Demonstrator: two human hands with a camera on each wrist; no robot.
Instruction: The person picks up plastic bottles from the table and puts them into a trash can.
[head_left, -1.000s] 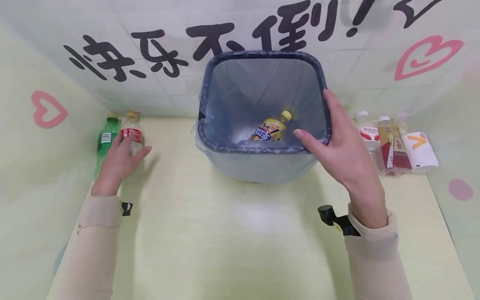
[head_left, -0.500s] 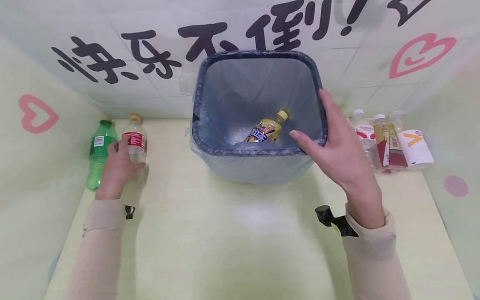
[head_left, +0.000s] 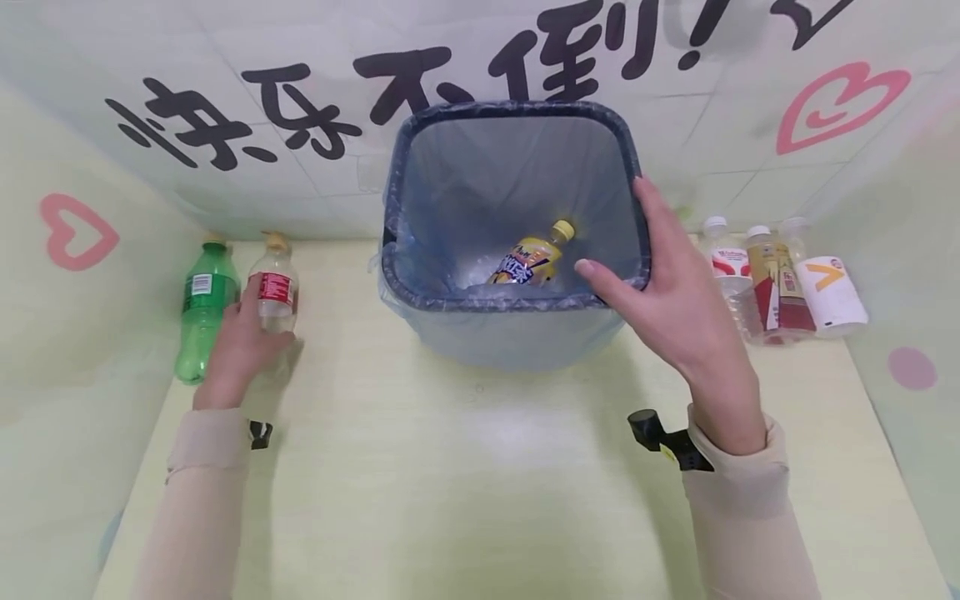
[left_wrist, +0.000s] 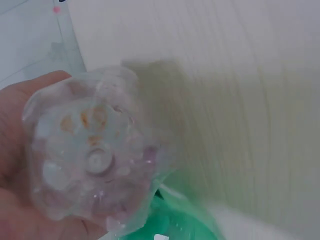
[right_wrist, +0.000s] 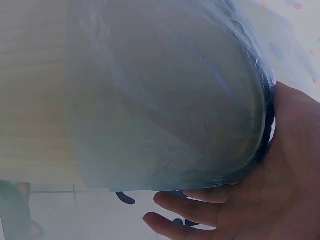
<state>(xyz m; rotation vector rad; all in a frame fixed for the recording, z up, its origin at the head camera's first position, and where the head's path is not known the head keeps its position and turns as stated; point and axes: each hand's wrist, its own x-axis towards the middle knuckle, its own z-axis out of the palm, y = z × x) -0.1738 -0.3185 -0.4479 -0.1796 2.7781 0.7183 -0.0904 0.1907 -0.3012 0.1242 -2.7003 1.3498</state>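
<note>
My left hand (head_left: 243,346) grips a clear plastic bottle (head_left: 276,292) with a red label and an orange-brown cap at the left back. Its base (left_wrist: 97,150) faces the left wrist camera, with fingers and thumb around its side. Just left of it lies a green plastic bottle (head_left: 208,312). At the middle, my right hand (head_left: 678,300) holds the right rim of a dark-rimmed trash bin (head_left: 517,304) lined with a bluish bag. The thumb reaches inside and the other fingers stay outside. A yellow-labelled drink bottle (head_left: 528,258) lies inside the bin.
At the right back sit a clear bottle with a red-and-white label (head_left: 731,267), a bottle with a gold-and-red label (head_left: 780,292) and a white-labelled bottle (head_left: 831,292). Decorated walls enclose the pale tabletop (head_left: 480,483) at the back and sides.
My left hand has shifted from over the front of the red-labelled bottle to its near left side, uncovering more of the label. The right hand keeps its hold on the bin rim.
</note>
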